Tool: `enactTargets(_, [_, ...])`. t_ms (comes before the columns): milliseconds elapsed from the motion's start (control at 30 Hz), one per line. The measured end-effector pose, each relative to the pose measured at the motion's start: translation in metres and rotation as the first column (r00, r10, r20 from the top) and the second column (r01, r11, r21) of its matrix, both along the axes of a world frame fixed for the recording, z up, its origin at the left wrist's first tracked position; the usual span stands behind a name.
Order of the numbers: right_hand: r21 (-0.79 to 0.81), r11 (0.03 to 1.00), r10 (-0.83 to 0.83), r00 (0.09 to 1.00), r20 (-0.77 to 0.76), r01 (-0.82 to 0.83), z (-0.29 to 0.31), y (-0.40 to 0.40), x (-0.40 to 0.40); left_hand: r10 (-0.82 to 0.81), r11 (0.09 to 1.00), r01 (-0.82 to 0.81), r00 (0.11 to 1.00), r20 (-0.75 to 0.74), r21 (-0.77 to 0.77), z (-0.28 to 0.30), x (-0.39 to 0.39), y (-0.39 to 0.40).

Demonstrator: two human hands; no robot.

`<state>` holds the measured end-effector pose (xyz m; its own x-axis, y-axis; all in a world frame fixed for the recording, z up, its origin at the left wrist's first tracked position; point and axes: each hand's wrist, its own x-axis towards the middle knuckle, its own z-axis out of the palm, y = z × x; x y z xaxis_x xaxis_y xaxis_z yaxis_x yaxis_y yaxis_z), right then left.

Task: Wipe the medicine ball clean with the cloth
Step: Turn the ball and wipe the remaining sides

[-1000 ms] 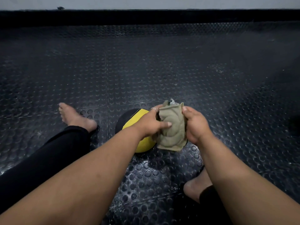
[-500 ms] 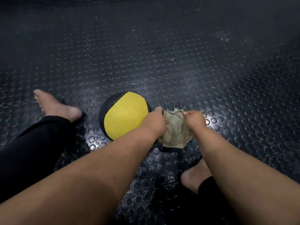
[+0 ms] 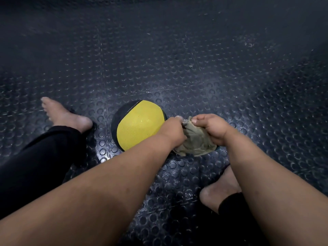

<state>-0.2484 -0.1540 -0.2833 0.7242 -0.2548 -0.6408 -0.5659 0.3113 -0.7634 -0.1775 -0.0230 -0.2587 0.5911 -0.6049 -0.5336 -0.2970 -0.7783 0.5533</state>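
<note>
I am sitting on the floor, and both of my hands are gathered on a small olive cloth point(image 3: 196, 142). My left hand point(image 3: 173, 129) has its fingers curled round the cloth's left edge, and my right hand point(image 3: 210, 127) pinches its top right in a closed fist, so the cloth hangs bunched between them.

The medicine ball point(image 3: 137, 125), yellow with black panels, rests on the floor just left of the cloth, near the middle of what I can see. The cloth is not on the ball. I judge that the wiping itself is not under way at this moment and that I am readying the cloth (whether any panel has been cleaned, I cannot tell).

The floor point(image 3: 195, 59) is dark rubber matting with raised round studs, scuffed and dusty. My bare left foot point(image 3: 65, 116) lies beside the ball, and my right foot point(image 3: 220, 189) is tucked closer to me.
</note>
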Motion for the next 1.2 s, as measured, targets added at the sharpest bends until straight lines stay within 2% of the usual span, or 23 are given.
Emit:
enactTargets(100, [0.133, 0.987, -0.105, 0.991, 0.088, 0.093, 0.006, -0.005, -0.005, 0.010, 1.000, -0.010, 1.000, -0.020, 0.015, 0.003, 0.003, 0.006])
enactTargets(167, [0.197, 0.977, -0.096, 0.991, 0.090, 0.077, 0.003, -0.009, -0.013, 0.065, 0.997, -0.066, 0.996, -0.056, -0.028, 0.003, 0.004, 0.007])
enactTargets(267, [0.094, 0.991, 0.098, 0.991, -0.087, -0.090, -0.004, -0.012, -0.026, 0.111, 0.993, -0.115, 0.990, -0.082, -0.042, 0.000, 0.001, 0.010])
enactTargets(333, [0.011, 0.996, 0.086, 0.973, -0.215, -0.086, -0.011, -0.012, -0.031, 0.137, 0.989, -0.142, 0.984, -0.110, -0.043, -0.004, -0.002, 0.012])
enactTargets(400, [0.014, 0.999, -0.042, 0.966, -0.256, 0.047, -0.017, -0.014, -0.035, 0.167, 0.983, -0.175, 0.975, -0.147, -0.047, -0.008, -0.004, 0.014])
enactTargets(500, [0.192, 0.952, -0.199, 0.960, -0.199, 0.237, -0.023, -0.017, -0.040, 0.186, 0.979, -0.194, 0.977, -0.106, -0.061, -0.008, -0.008, 0.014])
enactTargets(567, [0.243, 0.908, -0.305, 0.936, -0.178, 0.342, -0.028, -0.019, -0.041, 0.187, 0.973, -0.196, 0.979, -0.081, -0.124, -0.006, -0.008, 0.012])
enactTargets(667, [0.099, 0.894, -0.421, 0.895, -0.149, 0.437, -0.032, -0.020, -0.037, -0.001, 0.986, 0.012, 0.998, 0.066, -0.167, -0.008, -0.006, 0.008])
enactTargets(800, [-0.048, 0.900, -0.436, 0.898, -0.064, 0.433, -0.038, -0.016, -0.025, -0.205, 0.978, 0.207, 0.960, 0.193, 0.010, -0.019, 0.003, 0.002])
enactTargets(833, [-0.185, 0.924, -0.355, 0.930, -0.094, 0.334, -0.042, -0.017, -0.024, -0.251, 0.968, 0.241, 0.945, 0.211, 0.074, -0.020, 0.003, 0.003])
enactTargets(867, [-0.378, 0.915, -0.229, 0.954, -0.195, 0.143, -0.047, -0.018, -0.023, -0.286, 0.957, 0.265, 0.927, 0.241, 0.117, -0.021, 0.002, 0.005])
enactTargets(900, [-0.537, 0.841, -0.142, 0.934, -0.329, -0.061, -0.051, -0.020, -0.022, -0.297, 0.954, 0.272, 0.911, 0.286, 0.124, -0.019, 0.001, 0.007])
enactTargets(933, [-0.644, 0.743, -0.138, 0.898, -0.418, -0.185, -0.056, -0.020, -0.020, -0.277, 0.961, 0.262, 0.899, 0.339, 0.092, -0.015, 0.001, 0.009])
enactTargets(967, [-0.694, 0.685, -0.164, 0.882, -0.442, -0.221, -0.056, -0.017, -0.016, -0.234, 0.969, 0.244, 0.891, 0.388, 0.024, -0.011, 0.002, 0.012])
enactTargets(1033, [-0.740, 0.650, -0.182, 0.912, -0.368, -0.169, -0.052, -0.006, -0.004, -0.092, 0.976, 0.169, 0.892, 0.442, -0.136, 0.001, 0.010, 0.022])
enactTargets(1100, [-0.733, 0.667, -0.072, 0.968, -0.241, -0.133, -0.039, 0.013, 0.014, 0.114, 0.965, 0.007, 0.888, 0.446, -0.261, 0.012, 0.026, 0.039])
enactTargets(1200, [-0.556, 0.831, 0.035, 0.998, 0.047, -0.003, -0.003, 0.049, 0.040, 0.312, 0.947, -0.233, 0.832, 0.459, -0.221, 0.016, 0.056, 0.073])
